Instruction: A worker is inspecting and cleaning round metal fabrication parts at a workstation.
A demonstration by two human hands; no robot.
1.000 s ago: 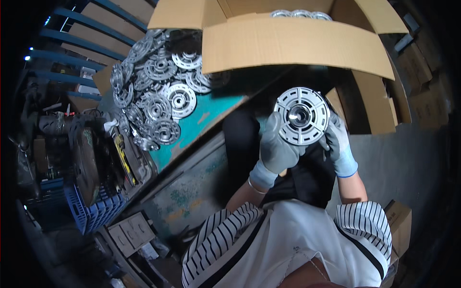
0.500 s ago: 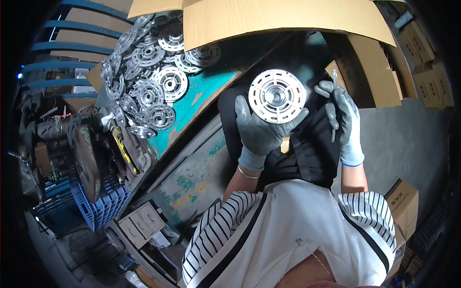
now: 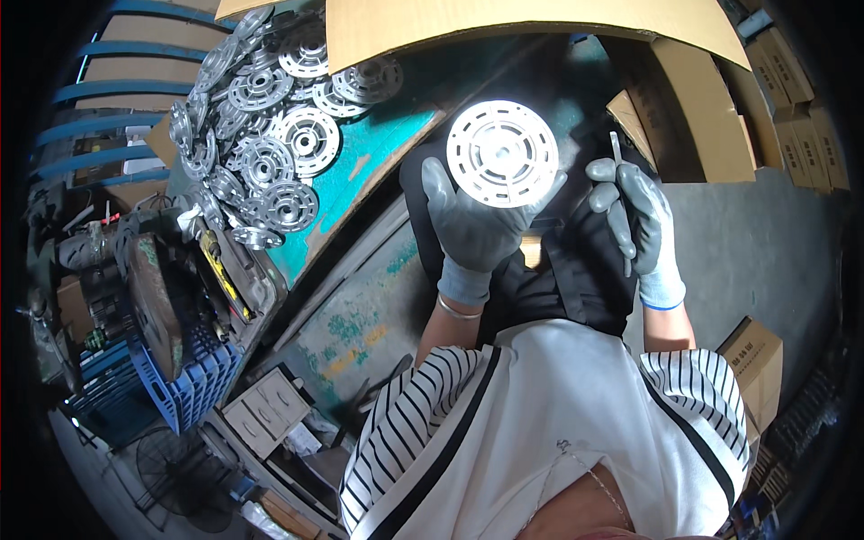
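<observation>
A round slotted metal disc (image 3: 468, 171) with a raised hub rests in my gloved left hand (image 3: 484, 225). The thumb sits at its left edge and the fingers come round underneath to the right edge; glare washes out its middle. My right hand (image 3: 639, 216), in a matching grey-coated glove, is closed round a thin, narrow metal tool (image 3: 615, 144). One end of it sticks up past the fingers and the other shows below them. The tool stands apart from the disc, and its exact kind cannot be made out.
Similar metal discs (image 3: 268, 162) lie heaped on a green worktop (image 3: 360, 166) at the upper left. An open cardboard box (image 3: 540, 22) stands ahead. To the left are a rusty machine (image 3: 157, 306) and a blue plastic crate (image 3: 193, 382). More cartons (image 3: 792, 117) stand at the right.
The disc has tilted, so bright glare now covers its face. Both hands keep their grips. The whole surroundings have shifted slightly up and left in the view.
</observation>
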